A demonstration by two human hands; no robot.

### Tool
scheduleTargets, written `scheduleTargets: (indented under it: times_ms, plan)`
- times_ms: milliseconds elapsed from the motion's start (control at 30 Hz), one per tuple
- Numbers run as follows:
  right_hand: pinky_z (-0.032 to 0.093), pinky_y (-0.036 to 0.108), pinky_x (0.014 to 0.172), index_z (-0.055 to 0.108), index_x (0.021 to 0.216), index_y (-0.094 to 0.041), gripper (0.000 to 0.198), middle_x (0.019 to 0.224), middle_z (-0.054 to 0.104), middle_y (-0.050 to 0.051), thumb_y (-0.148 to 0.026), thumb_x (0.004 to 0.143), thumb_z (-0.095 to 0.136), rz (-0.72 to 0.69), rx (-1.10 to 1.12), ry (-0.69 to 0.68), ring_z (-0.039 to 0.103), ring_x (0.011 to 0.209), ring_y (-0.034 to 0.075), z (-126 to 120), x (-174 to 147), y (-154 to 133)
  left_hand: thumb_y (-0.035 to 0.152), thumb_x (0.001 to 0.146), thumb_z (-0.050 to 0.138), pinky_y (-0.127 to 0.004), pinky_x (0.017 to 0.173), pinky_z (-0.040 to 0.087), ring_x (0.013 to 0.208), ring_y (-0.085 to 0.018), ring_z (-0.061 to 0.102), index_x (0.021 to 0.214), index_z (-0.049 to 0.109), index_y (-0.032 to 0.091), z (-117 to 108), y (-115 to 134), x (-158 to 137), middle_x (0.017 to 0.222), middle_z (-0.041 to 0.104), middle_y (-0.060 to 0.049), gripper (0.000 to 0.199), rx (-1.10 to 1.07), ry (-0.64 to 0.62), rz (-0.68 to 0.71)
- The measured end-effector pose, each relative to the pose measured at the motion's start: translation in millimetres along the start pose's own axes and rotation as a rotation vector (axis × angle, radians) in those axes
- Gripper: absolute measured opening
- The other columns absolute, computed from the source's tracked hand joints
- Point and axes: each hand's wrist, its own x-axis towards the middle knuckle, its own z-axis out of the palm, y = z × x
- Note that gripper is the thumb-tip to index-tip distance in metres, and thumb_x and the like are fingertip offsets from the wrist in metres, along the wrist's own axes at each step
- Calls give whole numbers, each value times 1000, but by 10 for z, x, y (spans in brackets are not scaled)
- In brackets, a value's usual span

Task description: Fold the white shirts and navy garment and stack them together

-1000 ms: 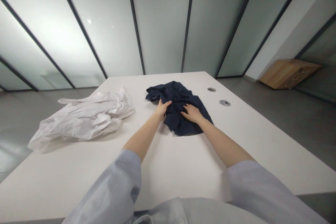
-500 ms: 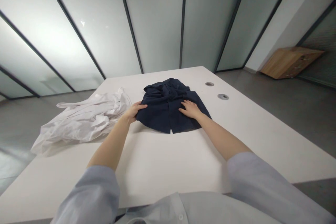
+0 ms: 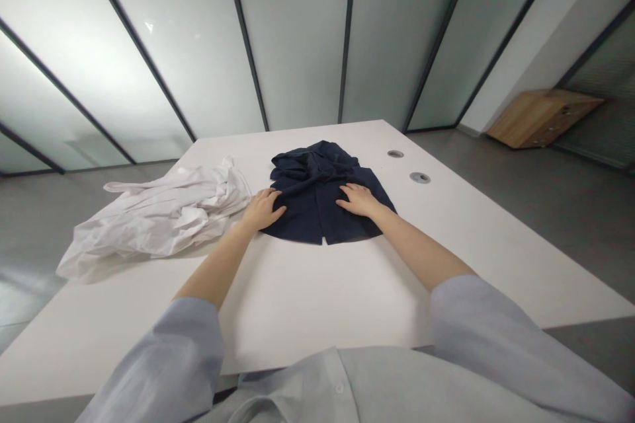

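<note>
A dark navy garment [image 3: 317,201] lies on the white table in front of me, its far part bunched up and its near part spread flat. A short slit shows at the middle of its near hem. My left hand [image 3: 262,209] rests on the garment's left edge, palm down, fingers apart. On its right half lies my right hand [image 3: 358,200], flat with the fingers spread. Neither hand grips the cloth. What kind of garment it is, I cannot make out for certain.
A crumpled white garment [image 3: 163,215] lies to the left, partly over the edge of the white table [image 3: 327,304]. Two round cable holes, a nearer one [image 3: 420,178] and a farther one [image 3: 395,154], sit at the right. A wooden cabinet [image 3: 543,117] stands beyond.
My left hand has let go of the garment's left edge and now lies on top of it, fingers spread. The near left hem has come down onto the table. My right hand stays nearly in place.
</note>
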Motion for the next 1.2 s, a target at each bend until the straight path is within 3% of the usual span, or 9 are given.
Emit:
scheduleTargets:
  times_ms: [133, 233, 367, 500, 633, 767, 967, 1100, 1200]
  plan:
    - [20, 52, 115, 32, 151, -21, 70, 160, 24, 11, -61, 94, 29, 24, -33, -71, 19, 146, 33, 11, -71, -17, 59, 91, 40, -44, 116, 22, 144, -30, 26, 145, 42, 20, 122, 163, 39, 156, 33, -11, 67, 58, -194, 68]
    - [21, 54, 114, 30, 152, -23, 72, 160, 21, 9, -63, 93, 27, 21, -58, -124, 17, 146, 33, -2, -134, 3, 68, 89, 36, -42, 116, 21, 145, -31, 24, 149, 37, 22, 118, 198, -10, 158, 27, -10, 75, 51, -329, 65]
    - [27, 51, 112, 38, 149, -21, 74, 156, 31, 12, -66, 91, 31, -53, -107, -98, 29, 142, 34, -77, -216, 45, 77, 82, 38, -41, 114, 25, 143, -33, 28, 149, 36, 22, -34, 229, -66, 157, 28, -12, 87, 13, -469, 28]
    - [36, 48, 106, 54, 137, -20, 69, 142, 52, 14, -66, 92, 30, -124, -130, -64, 49, 129, 34, -239, -255, 69, 74, 84, 35, -38, 109, 33, 138, -32, 40, 148, 38, 17, -230, 302, -45, 152, 39, -15, 86, -5, -562, 5]
    - [46, 44, 95, 61, 128, -21, 63, 131, 61, 13, -64, 93, 31, -77, -125, -71, 59, 116, 33, -393, -156, 96, 66, 87, 37, -38, 98, 43, 123, -31, 55, 142, 47, 20, -322, 344, 72, 138, 57, -12, 72, 25, -455, -33]
    - [41, 44, 102, 57, 133, -21, 62, 138, 56, 13, -62, 92, 34, -50, -126, -34, 52, 125, 32, -361, 54, 123, 54, 91, 37, -37, 96, 45, 118, -28, 59, 133, 56, 22, -196, 287, 286, 130, 62, -10, 56, 47, -331, -56]
    - [21, 49, 115, 34, 150, -18, 71, 159, 26, 13, -61, 94, 25, 76, -49, -50, 21, 145, 31, -73, 216, 264, 52, 97, 22, -36, 115, 26, 142, -23, 32, 143, 45, 18, 221, -47, 519, 153, 40, -9, 62, -27, -310, -64]
    - [20, 46, 116, 32, 151, -15, 71, 159, 25, 14, -59, 96, 19, 156, -3, -2, 19, 146, 28, -5, 238, 364, 54, 97, 18, -41, 117, 20, 147, -24, 19, 150, 34, 20, 368, -246, 529, 159, 24, -8, 65, -35, -270, -129]
    - [18, 50, 115, 33, 151, -17, 72, 159, 25, 14, -61, 95, 19, 233, -15, -5, 20, 146, 31, 9, 249, 348, 59, 95, 19, -46, 117, 19, 148, -26, 17, 153, 28, 22, 383, -243, 477, 161, 19, -9, 69, 0, -267, -157]
